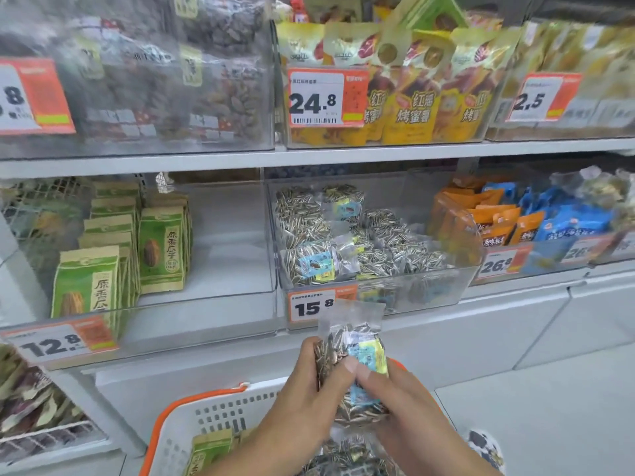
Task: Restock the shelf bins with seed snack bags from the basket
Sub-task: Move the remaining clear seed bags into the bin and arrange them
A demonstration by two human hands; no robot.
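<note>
clear seed bag (350,365), pinched between both hands

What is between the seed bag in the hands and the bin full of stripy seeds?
In the head view, the orange price tag reading 15.8 on the bin's front sits between them; the seed bag's clear top overlaps its corner.

Bright, even light is filling the scene; bins left of the 24.8 price tag (326,97) are blurring, perhaps from glare.
</note>
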